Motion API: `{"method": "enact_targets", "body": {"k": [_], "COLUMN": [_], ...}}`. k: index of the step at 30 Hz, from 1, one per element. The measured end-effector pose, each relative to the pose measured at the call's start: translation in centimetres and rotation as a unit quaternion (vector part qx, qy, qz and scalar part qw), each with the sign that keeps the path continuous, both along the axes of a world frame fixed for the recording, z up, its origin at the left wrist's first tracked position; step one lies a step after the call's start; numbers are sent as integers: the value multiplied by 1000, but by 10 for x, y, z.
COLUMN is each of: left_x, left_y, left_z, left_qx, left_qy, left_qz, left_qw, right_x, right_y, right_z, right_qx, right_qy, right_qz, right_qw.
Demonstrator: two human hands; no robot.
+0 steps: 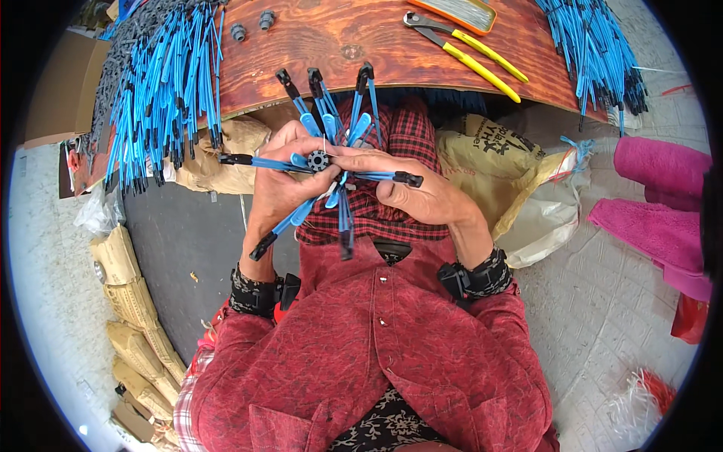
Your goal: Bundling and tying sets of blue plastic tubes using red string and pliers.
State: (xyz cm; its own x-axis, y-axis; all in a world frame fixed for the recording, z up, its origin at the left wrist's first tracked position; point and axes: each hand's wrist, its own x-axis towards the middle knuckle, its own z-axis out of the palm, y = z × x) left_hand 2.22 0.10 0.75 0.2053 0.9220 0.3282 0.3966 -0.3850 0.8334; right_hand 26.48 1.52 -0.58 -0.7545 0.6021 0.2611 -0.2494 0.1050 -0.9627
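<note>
"Reddish, wood-grained bench point(331, 38) curves ahead of both hands; from this far off, what have I got hold of?"

"One dark hub point(318, 160) with blue arms point(329, 124) fanned around it, held up just short of the bench edge. I see the left hand point(280, 188) closed on the hub, thumb and fingers about it. The right hand point(431, 190) is partly open, fingers reaching across to the hub; whether they grip the thin wire point(324, 143) there, I can't tell."

"How should I expect it to handle?"

"Light, I'd judge, with a stiff hub and springy arms. Smooth, so it may slip or twist. I'd hold the hub; pinching the black tips point(367, 70) could let the rest flop."

"What crowds me?"

"Mostly its own arms, poking past both hands. Ahead and left of the left hand, a bundle of blue rods point(166, 90) overhangs the bench; a second bundle point(591, 53) lies ahead and right of the right hand. Beyond the right hand I have yellow-handled pliers point(482, 71) and an orange tray point(452, 21) of thin pins point(467, 13), and right beside it a pale sack point(476, 154)"
</note>
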Motion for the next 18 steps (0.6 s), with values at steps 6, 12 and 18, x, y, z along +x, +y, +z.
{"method": "enact_targets", "body": {"k": [6,12,18], "left_x": [-3,1,4], "left_y": [5,6,8], "left_z": [7,24,20], "left_qx": [-19,-54,-44], "left_qy": [-7,10,39], "left_qz": [-8,-97,-99], "left_qw": [1000,994,993], "right_x": [0,-21,-22], "right_y": [10,-3,1], "right_z": [-4,17,19], "right_qx": [-186,118,308], "right_qy": [86,-45,-114], "right_qz": [52,-236,-324], "right_qw": [977,963,887]}}
